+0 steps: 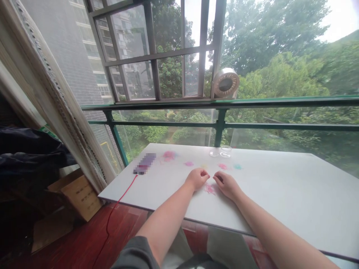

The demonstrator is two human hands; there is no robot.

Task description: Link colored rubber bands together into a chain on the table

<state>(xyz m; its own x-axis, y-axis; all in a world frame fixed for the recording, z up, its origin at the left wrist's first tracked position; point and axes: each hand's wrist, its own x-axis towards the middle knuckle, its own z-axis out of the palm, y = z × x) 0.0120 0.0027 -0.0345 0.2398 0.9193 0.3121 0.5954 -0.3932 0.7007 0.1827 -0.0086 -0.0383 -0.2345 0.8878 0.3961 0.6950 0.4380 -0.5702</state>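
Observation:
My left hand (198,179) is closed in a pinch above the white table. Facing it across a small gap, my right hand (226,184) is curled with thumb and fingertips together. Anything between the fingers of either hand is too small to make out. Just below the hands lies a loose pink cluster of tiny pieces (209,189). Beyond them are a magenta cluster (189,163), a pale yellow cluster (204,167), a red-pink cluster (222,166) and a teal cluster (238,167). A larger pink and bluish pile (169,155) sits farther left.
Two clear round containers (225,151) stand at the table's (280,194) far edge. A blurred-out purple device (145,163) lies at left, its red cable (120,200) dropping over the front edge. A green railing (174,122) runs behind. A cardboard box (81,194) sits on the floor.

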